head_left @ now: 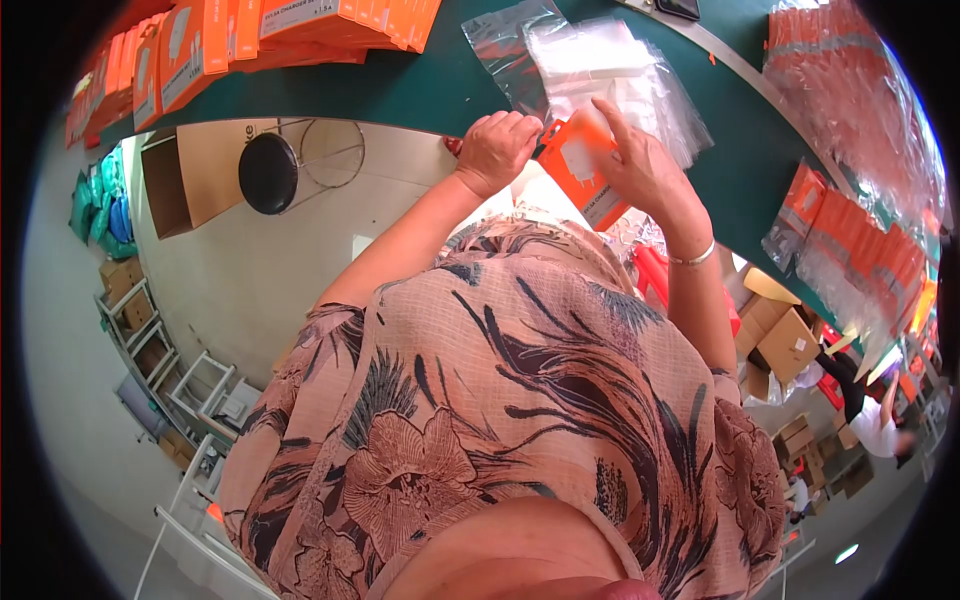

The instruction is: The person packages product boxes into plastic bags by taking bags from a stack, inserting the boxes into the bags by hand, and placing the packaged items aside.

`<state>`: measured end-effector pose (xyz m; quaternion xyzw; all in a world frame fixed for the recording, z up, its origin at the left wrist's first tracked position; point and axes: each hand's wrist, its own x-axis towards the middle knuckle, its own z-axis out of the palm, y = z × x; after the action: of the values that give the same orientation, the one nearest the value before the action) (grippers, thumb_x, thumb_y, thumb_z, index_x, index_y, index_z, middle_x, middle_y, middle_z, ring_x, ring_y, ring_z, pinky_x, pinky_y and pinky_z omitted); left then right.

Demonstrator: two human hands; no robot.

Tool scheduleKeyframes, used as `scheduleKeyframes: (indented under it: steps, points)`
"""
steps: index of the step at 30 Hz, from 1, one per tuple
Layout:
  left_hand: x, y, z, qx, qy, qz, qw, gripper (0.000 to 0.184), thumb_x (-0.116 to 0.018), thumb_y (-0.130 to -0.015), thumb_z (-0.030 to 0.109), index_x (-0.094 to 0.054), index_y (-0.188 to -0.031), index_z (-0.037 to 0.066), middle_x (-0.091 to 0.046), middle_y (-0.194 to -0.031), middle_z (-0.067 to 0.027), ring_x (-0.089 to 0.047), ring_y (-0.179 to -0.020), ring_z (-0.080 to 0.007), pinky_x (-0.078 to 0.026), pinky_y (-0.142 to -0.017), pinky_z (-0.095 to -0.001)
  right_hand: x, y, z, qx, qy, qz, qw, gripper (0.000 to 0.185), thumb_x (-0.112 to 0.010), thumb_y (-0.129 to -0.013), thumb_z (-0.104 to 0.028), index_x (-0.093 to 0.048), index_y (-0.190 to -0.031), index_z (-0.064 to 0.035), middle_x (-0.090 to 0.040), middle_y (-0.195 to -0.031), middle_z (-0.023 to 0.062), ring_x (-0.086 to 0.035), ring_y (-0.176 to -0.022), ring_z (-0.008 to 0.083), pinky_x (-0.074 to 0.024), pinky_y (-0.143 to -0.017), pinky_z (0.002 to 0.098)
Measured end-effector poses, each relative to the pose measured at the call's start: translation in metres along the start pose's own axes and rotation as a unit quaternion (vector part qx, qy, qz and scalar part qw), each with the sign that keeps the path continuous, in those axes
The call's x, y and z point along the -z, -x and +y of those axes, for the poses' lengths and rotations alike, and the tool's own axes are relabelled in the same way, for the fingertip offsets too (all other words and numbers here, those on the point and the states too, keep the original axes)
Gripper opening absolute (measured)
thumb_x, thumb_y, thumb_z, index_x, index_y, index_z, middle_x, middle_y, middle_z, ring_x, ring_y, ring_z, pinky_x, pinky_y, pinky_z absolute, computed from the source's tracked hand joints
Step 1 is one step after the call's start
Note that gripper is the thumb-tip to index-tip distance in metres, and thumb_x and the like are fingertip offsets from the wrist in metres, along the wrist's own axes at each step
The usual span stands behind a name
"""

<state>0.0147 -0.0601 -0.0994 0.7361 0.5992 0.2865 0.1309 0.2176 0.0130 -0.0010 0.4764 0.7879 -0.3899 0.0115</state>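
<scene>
An orange and white charger box (577, 170) is tilted at the near edge of the green table. My right hand (645, 175) is on the box's right side, gripping it, with the index finger stretched up and slightly blurred. My left hand (497, 152) is closed in a fist beside the box's upper left corner; what its curled fingers hold, if anything, is hidden. Just beyond both hands lies a pile of clear plastic bags (600, 65), partly behind the box.
Stacked orange charger boxes (195, 50) stand at the table's left. On the right lie many bagged orange boxes (835, 90) and another bagged group (860, 240). A phone (678, 8) sits at the far edge. A round black stool (268, 173) and a cardboard carton (205, 175) are below left.
</scene>
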Motion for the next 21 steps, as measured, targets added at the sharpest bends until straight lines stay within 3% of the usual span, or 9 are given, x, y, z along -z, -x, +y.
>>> scheduleKeyframes:
  steps: [7,15,19,21]
  points:
    - [-0.004,0.004,-0.002,0.011,0.019,0.020,1.000,0.013,-0.066,-0.078,0.007,-0.058,-0.086,0.011,-0.059,-0.075,-0.0033,-0.059,-0.071,-0.0228,-0.048,-0.064,-0.0344,-0.005,-0.004,0.008,0.024,-0.022,0.013,0.999,0.048,-0.058,-0.087,-0.016,-0.049,-0.132,-0.0055,-0.065,-0.098,0.0248,-0.064,-0.089,0.0380,-0.0495,-0.080,0.0409]
    - [0.002,0.015,0.006,0.100,0.082,0.058,0.990,0.015,-0.067,-0.077,0.004,-0.058,-0.087,0.010,-0.059,-0.075,-0.0034,-0.059,-0.067,-0.0228,-0.049,-0.060,-0.0334,-0.016,0.003,0.021,-0.044,-0.109,0.161,0.980,0.043,-0.059,-0.089,-0.019,-0.053,-0.129,-0.0069,-0.066,-0.102,0.0210,-0.065,-0.092,0.0297,-0.0495,-0.080,0.0373]
    - [0.005,0.009,0.000,0.125,0.075,0.065,0.987,0.013,-0.066,-0.078,0.007,-0.057,-0.086,0.011,-0.058,-0.073,-0.0038,-0.060,-0.068,-0.0237,-0.048,-0.060,-0.0357,0.000,0.015,0.018,-0.008,-0.132,0.063,0.989,0.050,-0.059,-0.089,-0.020,-0.047,-0.137,-0.0104,-0.065,-0.099,0.0201,-0.065,-0.090,0.0262,-0.0492,-0.079,0.0360]
    - [0.006,0.004,-0.004,0.126,0.065,0.068,0.988,0.012,-0.065,-0.079,0.008,-0.056,-0.086,0.012,-0.057,-0.071,-0.0040,-0.060,-0.069,-0.0243,-0.048,-0.060,-0.0369,0.010,0.017,0.009,-0.046,-0.149,-0.040,0.987,0.059,-0.060,-0.089,-0.021,-0.037,-0.143,-0.0129,-0.065,-0.096,0.0199,-0.064,-0.088,0.0255,-0.0490,-0.079,0.0356]
